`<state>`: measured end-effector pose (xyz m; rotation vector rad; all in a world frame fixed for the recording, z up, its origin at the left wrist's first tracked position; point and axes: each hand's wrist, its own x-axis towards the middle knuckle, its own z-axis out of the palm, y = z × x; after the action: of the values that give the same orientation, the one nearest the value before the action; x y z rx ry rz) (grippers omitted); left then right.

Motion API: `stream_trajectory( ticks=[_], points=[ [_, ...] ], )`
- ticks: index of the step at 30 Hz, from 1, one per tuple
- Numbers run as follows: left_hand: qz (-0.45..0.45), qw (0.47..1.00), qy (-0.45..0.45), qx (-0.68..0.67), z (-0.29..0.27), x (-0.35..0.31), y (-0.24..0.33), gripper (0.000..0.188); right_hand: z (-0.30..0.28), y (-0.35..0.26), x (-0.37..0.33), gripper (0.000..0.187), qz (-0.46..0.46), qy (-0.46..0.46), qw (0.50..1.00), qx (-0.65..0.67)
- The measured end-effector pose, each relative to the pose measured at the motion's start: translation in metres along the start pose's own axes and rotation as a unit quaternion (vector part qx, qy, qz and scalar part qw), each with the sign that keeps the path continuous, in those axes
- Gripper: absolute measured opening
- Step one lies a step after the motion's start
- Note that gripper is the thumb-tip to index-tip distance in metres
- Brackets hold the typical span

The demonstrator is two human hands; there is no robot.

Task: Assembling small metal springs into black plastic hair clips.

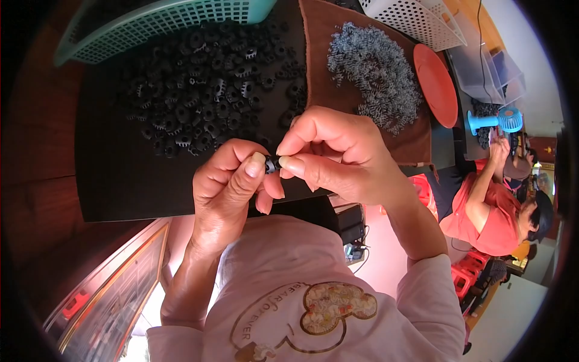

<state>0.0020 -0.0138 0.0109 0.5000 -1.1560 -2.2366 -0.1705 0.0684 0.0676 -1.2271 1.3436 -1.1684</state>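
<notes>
Between my two hands, over the table's near edge, is a small black toothed plastic part (271,164). My left hand (226,175) pinches it between thumb and fingers from the left. From the right, my right hand (341,151) meets it with thumb and index fingertip pressed together at its end; whether a spring is also in that pinch is hidden. Just beyond my hands lies a wide heap of similar black toothed parts (208,90). To the right, a pile of small grey metal springs (377,72) is spread on a brown cloth (319,60).
A green basket (175,24) stands behind the black heap. A red oval plate (435,85), a white perforated basket (416,24) and a clear bin (476,72) are at the far right, near a blue fan (509,119). Another person in red (488,211) sits to the right.
</notes>
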Motion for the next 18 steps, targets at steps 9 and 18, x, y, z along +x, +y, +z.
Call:
stream_trajectory(
  ticks=[9,18],
  points=[
    [-0.003,0.999,0.010,0.051,0.0035,-0.0018,0.0027,0.022,0.0023,0.0036,-0.0016,0.005,0.003,0.011,1.000,0.018],
    [-0.016,0.997,0.020,0.067,0.0061,-0.0013,0.0043,0.023,0.0059,0.0057,-0.0024,0.005,-0.022,0.016,0.999,0.036]
  ],
)
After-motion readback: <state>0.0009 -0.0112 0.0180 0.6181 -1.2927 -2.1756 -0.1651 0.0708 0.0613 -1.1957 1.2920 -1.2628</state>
